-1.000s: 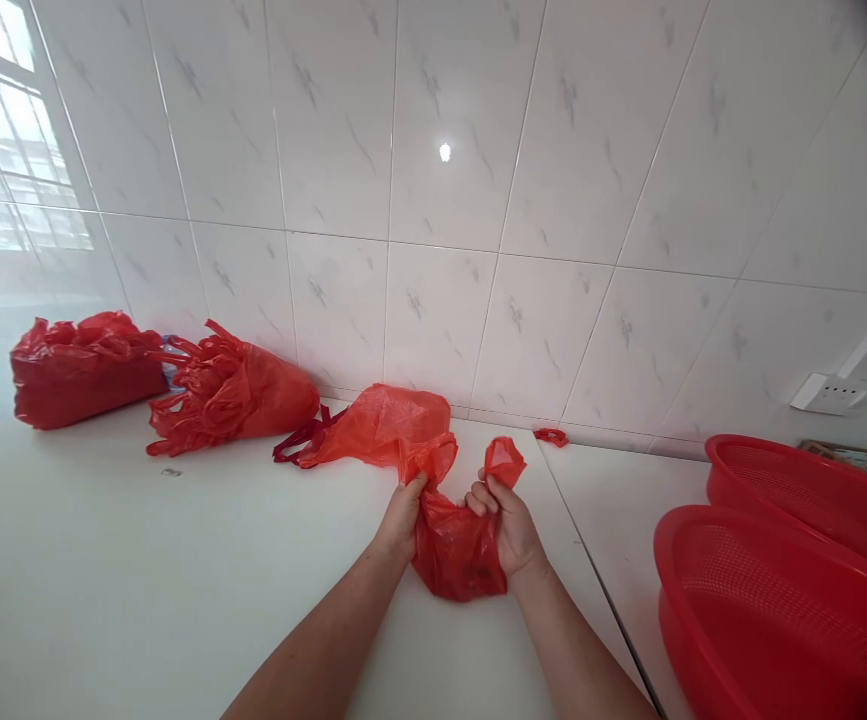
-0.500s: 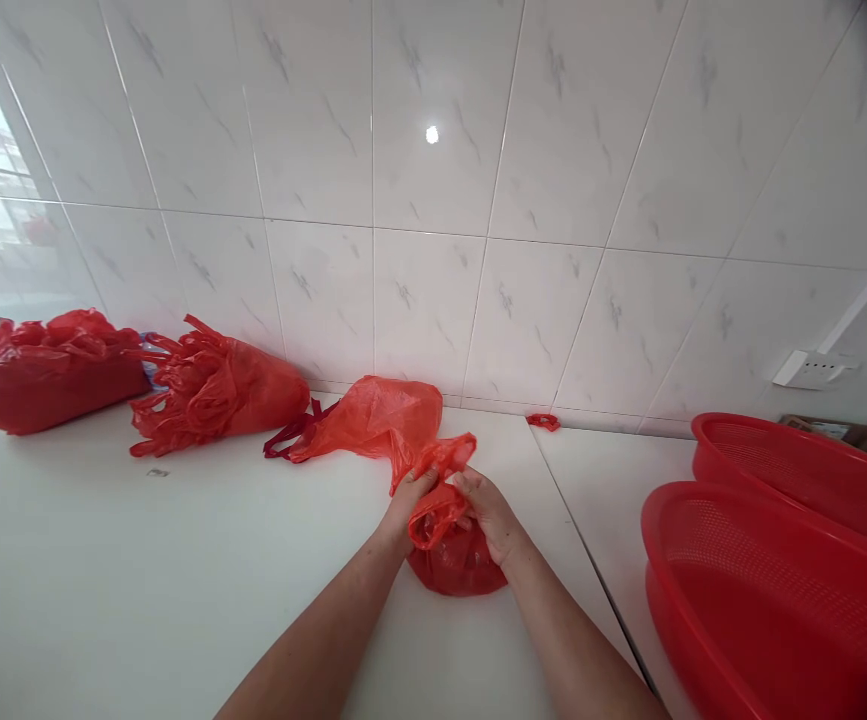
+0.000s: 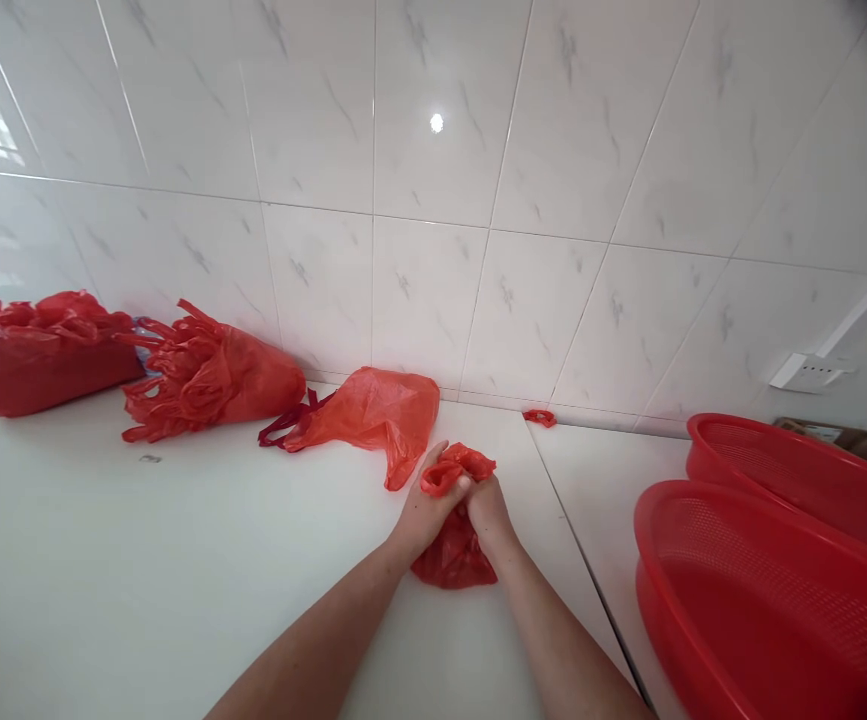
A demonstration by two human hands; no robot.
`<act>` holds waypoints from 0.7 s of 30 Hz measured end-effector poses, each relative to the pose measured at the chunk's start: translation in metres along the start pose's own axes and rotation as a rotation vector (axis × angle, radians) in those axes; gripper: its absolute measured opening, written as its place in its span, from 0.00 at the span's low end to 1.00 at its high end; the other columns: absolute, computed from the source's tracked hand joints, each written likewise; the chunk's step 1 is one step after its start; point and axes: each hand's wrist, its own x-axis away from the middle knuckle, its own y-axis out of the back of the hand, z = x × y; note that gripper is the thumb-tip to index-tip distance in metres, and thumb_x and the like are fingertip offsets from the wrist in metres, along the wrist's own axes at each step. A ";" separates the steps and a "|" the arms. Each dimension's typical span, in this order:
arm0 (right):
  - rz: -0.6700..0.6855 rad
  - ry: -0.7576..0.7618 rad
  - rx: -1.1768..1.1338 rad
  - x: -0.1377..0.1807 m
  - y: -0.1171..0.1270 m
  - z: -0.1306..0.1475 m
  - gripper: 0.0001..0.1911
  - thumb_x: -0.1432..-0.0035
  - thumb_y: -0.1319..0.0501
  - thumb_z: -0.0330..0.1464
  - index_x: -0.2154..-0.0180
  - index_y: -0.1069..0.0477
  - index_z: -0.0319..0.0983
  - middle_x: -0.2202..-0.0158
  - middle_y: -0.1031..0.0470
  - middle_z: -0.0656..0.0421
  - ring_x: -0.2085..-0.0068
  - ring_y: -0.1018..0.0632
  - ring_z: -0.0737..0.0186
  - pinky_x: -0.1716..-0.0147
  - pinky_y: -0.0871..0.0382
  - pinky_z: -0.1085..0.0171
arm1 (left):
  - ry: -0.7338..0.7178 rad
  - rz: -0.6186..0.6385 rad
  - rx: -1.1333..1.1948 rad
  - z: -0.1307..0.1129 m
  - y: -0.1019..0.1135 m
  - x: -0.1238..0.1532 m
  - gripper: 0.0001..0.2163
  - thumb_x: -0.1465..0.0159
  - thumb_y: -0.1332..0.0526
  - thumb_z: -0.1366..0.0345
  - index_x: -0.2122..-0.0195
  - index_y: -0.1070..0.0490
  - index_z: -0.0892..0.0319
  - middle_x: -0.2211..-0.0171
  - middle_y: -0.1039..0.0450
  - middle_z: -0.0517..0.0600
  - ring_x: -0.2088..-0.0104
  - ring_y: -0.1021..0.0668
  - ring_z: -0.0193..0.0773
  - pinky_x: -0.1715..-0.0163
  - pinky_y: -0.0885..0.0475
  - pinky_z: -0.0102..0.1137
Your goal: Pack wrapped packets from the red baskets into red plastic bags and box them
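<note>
A small filled red plastic bag (image 3: 455,555) sits on the white counter (image 3: 140,580) in front of me. My left hand (image 3: 424,510) and my right hand (image 3: 487,505) are pressed close together above it, both closed on the bag's twisted handles (image 3: 457,468). Just behind my hands lies a limp orange-red bag (image 3: 373,415), apart from them.
Along the tiled wall at the left lie a bundle of red bags (image 3: 212,375) and a red packed stack (image 3: 35,350). Two red mesh baskets (image 3: 763,590) stand nested at the right. A red scrap (image 3: 539,417) lies by the wall. A wall socket (image 3: 808,372) is at the right.
My hands came together from holding the handles apart; the handles are now crossed and bunched above the bag. The view shifted slightly right.
</note>
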 end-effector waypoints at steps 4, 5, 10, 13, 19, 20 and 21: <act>0.192 0.022 -0.129 0.006 -0.002 -0.002 0.10 0.51 0.36 0.40 0.75 0.32 0.41 0.85 0.39 0.67 0.81 0.37 0.68 0.79 0.43 0.66 | 0.158 -0.033 -0.070 0.006 0.012 -0.009 0.16 0.44 0.37 0.52 0.76 0.27 0.61 0.78 0.27 0.52 0.73 0.23 0.42 0.71 0.29 0.33; 0.252 -0.005 -0.219 0.007 -0.001 -0.001 0.12 0.51 0.36 0.42 0.74 0.31 0.41 0.84 0.37 0.66 0.80 0.36 0.68 0.77 0.41 0.66 | 0.175 -0.021 -0.055 0.007 0.015 -0.011 0.17 0.43 0.38 0.51 0.77 0.28 0.61 0.79 0.28 0.52 0.76 0.25 0.40 0.73 0.30 0.33; 0.441 -0.121 -0.429 0.010 0.006 0.005 0.26 0.46 0.47 0.55 0.64 0.27 0.40 0.72 0.26 0.58 0.69 0.26 0.61 0.66 0.33 0.61 | 0.157 -0.022 0.074 0.009 0.021 -0.016 0.09 0.45 0.36 0.60 0.74 0.27 0.61 0.76 0.26 0.51 0.75 0.25 0.37 0.72 0.30 0.31; 0.427 -0.043 -0.296 0.010 0.007 0.006 0.18 0.49 0.37 0.45 0.59 0.26 0.40 0.63 0.24 0.57 0.61 0.25 0.59 0.57 0.33 0.60 | 0.144 -0.055 0.088 0.009 0.020 -0.018 0.08 0.47 0.35 0.65 0.66 0.27 0.61 0.71 0.25 0.51 0.71 0.24 0.37 0.69 0.30 0.30; 0.178 0.063 0.193 0.002 0.008 -0.004 0.19 0.53 0.39 0.31 0.56 0.31 0.42 0.71 0.25 0.62 0.72 0.26 0.63 0.72 0.34 0.65 | 0.090 -0.156 -0.051 0.007 0.017 -0.014 0.14 0.46 0.37 0.64 0.57 0.30 0.58 0.68 0.26 0.50 0.70 0.24 0.36 0.67 0.29 0.32; 0.105 0.082 0.314 0.000 0.009 -0.006 0.14 0.53 0.40 0.31 0.60 0.30 0.42 0.74 0.26 0.63 0.75 0.28 0.64 0.75 0.36 0.66 | 0.076 -0.156 -0.111 0.006 0.015 -0.012 0.14 0.45 0.38 0.64 0.57 0.30 0.57 0.68 0.26 0.50 0.71 0.24 0.35 0.67 0.29 0.31; 0.036 0.099 0.426 -0.001 0.010 -0.007 0.10 0.52 0.42 0.31 0.64 0.30 0.42 0.76 0.27 0.63 0.76 0.29 0.65 0.77 0.39 0.67 | 0.060 -0.146 -0.174 0.005 0.013 -0.010 0.13 0.45 0.38 0.63 0.58 0.31 0.57 0.67 0.27 0.50 0.72 0.25 0.34 0.68 0.29 0.31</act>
